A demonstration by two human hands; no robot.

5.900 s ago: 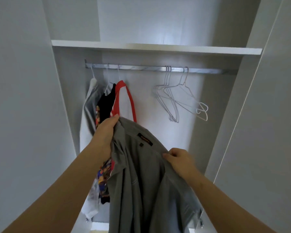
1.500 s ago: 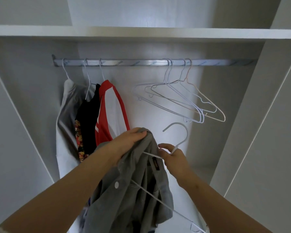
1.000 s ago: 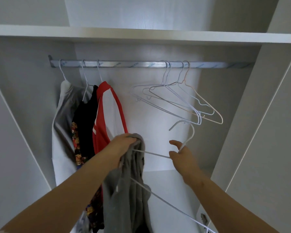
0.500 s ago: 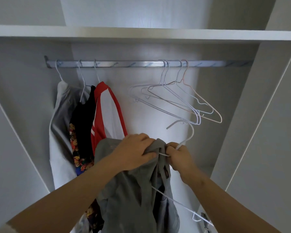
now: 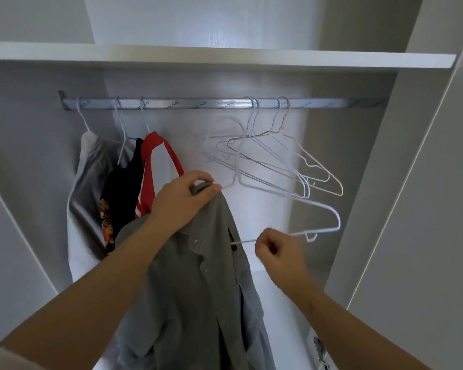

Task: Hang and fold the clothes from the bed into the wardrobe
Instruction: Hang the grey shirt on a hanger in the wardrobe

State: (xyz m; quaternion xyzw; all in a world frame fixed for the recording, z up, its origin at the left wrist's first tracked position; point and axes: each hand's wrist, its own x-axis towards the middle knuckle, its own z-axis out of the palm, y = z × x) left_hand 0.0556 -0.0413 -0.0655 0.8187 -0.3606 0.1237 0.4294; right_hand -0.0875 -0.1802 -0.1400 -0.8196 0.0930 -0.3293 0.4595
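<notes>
Inside the wardrobe (image 5: 412, 182), below the rail (image 5: 198, 104), the grey shirt (image 5: 198, 289) hangs on the near side in front of you. It sits between the hung garments (image 5: 123, 188) on the left and the bunch of empty hangers (image 5: 278, 166) on the right.

Shirt looks soft, limp and light. It has no shape of its own, so it will likely slide wherever it isn't pinned. Collar band and button strip are probably the only firmer bits. Take hold at the collar or shoulder seam, not mid-panel.

White wire hanger (image 5: 329, 209) looks thin, light and springy, probably slick. Fabric may slip off the bare wire if it tips. One end is buried in the shirt; the other shoulder sticks out to the right, clear of cloth. Can't tell where its hook is: blurred.

Left hand (image 5: 182, 201): fingers (image 5: 198, 181) curl over the top of the shirt with the thumb underneath, bunching fabric at its highest point. It may also pin the wire there; can't tell. It seems to carry the whole weight.

Right hand (image 5: 278, 252): fingers (image 5: 267, 247) curl in and pinch the hanger's lower bar just right of the shirt edge. Nothing else in it.
</notes>
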